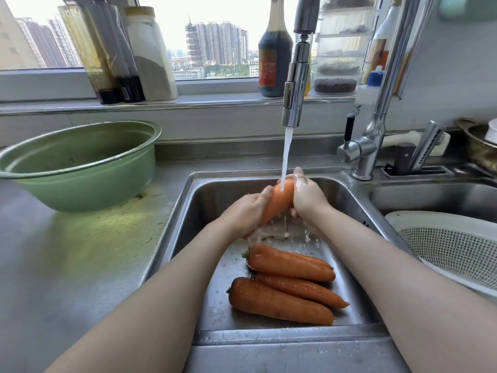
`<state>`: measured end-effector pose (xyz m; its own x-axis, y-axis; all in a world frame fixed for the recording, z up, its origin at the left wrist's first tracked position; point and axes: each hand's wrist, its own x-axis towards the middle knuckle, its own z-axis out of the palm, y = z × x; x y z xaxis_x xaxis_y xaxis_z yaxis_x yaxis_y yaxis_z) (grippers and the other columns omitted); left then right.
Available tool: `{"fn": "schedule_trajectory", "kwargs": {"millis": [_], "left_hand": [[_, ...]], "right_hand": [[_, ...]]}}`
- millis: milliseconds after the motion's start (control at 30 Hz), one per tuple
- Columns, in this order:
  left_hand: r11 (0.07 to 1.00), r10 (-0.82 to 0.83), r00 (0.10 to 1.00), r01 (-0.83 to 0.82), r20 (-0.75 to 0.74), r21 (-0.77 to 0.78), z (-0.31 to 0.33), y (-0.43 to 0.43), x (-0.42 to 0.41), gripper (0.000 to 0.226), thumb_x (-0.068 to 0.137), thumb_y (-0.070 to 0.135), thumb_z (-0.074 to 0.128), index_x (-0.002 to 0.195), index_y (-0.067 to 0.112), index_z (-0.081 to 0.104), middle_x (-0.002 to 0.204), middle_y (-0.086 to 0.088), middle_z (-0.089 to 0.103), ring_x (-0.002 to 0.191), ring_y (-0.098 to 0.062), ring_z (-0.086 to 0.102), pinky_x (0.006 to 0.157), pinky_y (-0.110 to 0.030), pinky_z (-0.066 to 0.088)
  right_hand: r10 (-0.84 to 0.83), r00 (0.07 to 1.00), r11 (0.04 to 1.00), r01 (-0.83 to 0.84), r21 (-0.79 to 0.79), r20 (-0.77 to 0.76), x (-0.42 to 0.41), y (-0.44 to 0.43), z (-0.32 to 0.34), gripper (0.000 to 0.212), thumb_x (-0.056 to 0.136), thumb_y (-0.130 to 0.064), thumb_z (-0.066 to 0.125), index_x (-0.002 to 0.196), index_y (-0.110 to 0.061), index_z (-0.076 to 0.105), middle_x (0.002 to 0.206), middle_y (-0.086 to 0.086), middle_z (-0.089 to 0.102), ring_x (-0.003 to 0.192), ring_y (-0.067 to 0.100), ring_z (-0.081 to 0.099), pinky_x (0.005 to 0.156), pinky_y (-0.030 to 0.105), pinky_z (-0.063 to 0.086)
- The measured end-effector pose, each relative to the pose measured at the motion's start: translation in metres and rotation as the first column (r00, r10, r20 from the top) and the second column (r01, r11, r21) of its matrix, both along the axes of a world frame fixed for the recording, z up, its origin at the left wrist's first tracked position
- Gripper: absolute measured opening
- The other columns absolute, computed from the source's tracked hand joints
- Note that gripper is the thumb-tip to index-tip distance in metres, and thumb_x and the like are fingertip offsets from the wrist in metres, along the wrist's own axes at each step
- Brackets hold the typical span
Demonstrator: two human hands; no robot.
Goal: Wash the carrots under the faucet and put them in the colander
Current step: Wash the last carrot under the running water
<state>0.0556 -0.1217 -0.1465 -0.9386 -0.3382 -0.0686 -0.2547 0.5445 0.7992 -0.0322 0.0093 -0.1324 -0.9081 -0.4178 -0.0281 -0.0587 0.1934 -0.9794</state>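
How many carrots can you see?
4. The held carrot is under the water, gripped by left hand and right hand. In the sink lie the back carrot, middle carrot and front carrot. Another may hide behind.

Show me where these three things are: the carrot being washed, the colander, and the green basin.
carrot being washed (278, 204), head view, on its orange middle.
colander (451, 251), head view, on its perforated inner wall.
green basin (88, 189), head view, on its outer wall.

We have open bench (80, 251) left of the sink (209, 195) up to the bowl (88, 189); the faucet (294, 84) hangs mid-sink, carrots (282, 302) cover its near floor, the colander (443, 243) stands right.
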Motion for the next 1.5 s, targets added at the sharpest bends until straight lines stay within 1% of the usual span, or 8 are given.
{"fn": "schedule_trajectory", "kwargs": {"millis": [167,433,567,667,833,1200,1367,1500], "left_hand": [[0.979,0.046,0.983,-0.080,0.178,0.186,0.002,-0.010,0.010,0.085,0.104,0.068,0.016,0.096,0.001,0.068,0.063,-0.009,0.062,0.045,-0.022,0.052,0.048,-0.027,0.045],[0.976,-0.190,0.975,0.200,0.114,-0.082,0.011,-0.001,0.014,0.038,0.099,0.058,0.058,0.115,0.024,0.056,0.093,-0.004,0.069,0.068,-0.017,0.064,0.057,-0.031,0.054],[0.964,-0.198,0.978,0.182,0.071,0.193,0.011,-0.013,0.024,0.049,0.099,0.063,0.053,0.114,0.017,0.063,0.085,-0.011,0.066,0.053,-0.019,0.056,0.051,-0.032,0.047],[0.946,-0.146,0.980,0.098,0.137,0.308,0.012,-0.018,0.028,0.086,0.097,0.080,0.027,0.090,0.005,0.068,0.067,-0.009,0.061,0.045,-0.018,0.050,0.050,-0.028,0.045],[0.845,-0.205,0.960,0.075,0.190,0.529,0.007,-0.021,0.029,0.088,0.098,0.078,0.011,0.089,0.009,0.065,0.065,-0.006,0.057,0.040,-0.017,0.044,0.041,-0.020,0.037],[0.849,-0.175,0.972,0.069,0.155,0.524,0.011,-0.011,0.021,0.066,0.109,0.058,0.031,0.122,0.005,0.069,0.099,-0.012,0.073,0.060,-0.020,0.055,0.057,-0.030,0.048],[0.962,0.010,0.987,-0.054,0.161,0.267,0.011,0.006,0.006,0.087,0.105,0.069,0.021,0.092,0.001,0.074,0.072,-0.010,0.070,0.047,-0.021,0.056,0.047,-0.026,0.047],[0.919,-0.115,0.991,0.079,0.070,0.387,0.012,0.014,0.006,0.061,0.112,0.049,0.027,0.104,0.008,0.071,0.089,-0.009,0.074,0.056,-0.015,0.059,0.054,-0.028,0.052]], "right_hand": [[0.327,0.944,0.945,-0.326,0.033,-0.034,0.010,0.007,0.000,0.016,0.111,-0.027,0.049,0.125,-0.020,0.054,0.083,0.002,0.059,0.053,0.006,0.056,0.048,0.019,0.042],[-0.139,0.985,0.990,0.140,-0.006,0.107,0.005,-0.005,-0.003,0.051,0.112,-0.053,0.028,0.093,-0.026,0.067,0.106,0.009,0.072,0.098,0.028,0.068,0.093,0.046,0.057],[0.090,0.974,0.992,-0.069,-0.104,0.208,0.006,0.008,-0.004,0.048,0.114,-0.046,0.028,0.095,-0.018,0.062,0.050,-0.001,0.052,0.038,0.011,0.046,0.042,0.024,0.041],[0.343,0.895,0.913,-0.246,-0.325,0.286,0.014,0.012,0.000,0.041,0.114,-0.032,0.026,0.103,-0.013,0.060,0.058,0.003,0.052,0.040,0.013,0.038,0.047,0.028,0.032],[0.529,0.787,0.818,-0.372,-0.439,0.318,0.017,0.013,0.004,0.036,0.113,-0.028,0.030,0.139,-0.020,0.054,0.067,0.007,0.044,0.048,0.015,0.045,0.053,0.032,0.043],[0.060,0.984,0.990,-0.037,-0.136,0.167,0.013,0.002,0.001,0.048,0.112,-0.052,0.033,0.110,-0.017,0.065,0.076,0.007,0.063,0.032,0.008,0.039,0.035,0.019,0.033],[0.190,0.973,0.977,-0.174,-0.120,0.133,0.020,0.008,0.005,0.035,0.101,-0.042,0.067,0.127,-0.021,0.055,0.090,0.010,0.067,0.047,0.020,0.063,0.053,0.043,0.062],[0.022,0.990,0.989,0.000,-0.148,0.142,0.009,0.008,0.003,0.024,0.104,-0.040,0.062,0.117,-0.019,0.060,0.093,0.016,0.071,0.060,0.030,0.069,0.052,0.044,0.059]]}}
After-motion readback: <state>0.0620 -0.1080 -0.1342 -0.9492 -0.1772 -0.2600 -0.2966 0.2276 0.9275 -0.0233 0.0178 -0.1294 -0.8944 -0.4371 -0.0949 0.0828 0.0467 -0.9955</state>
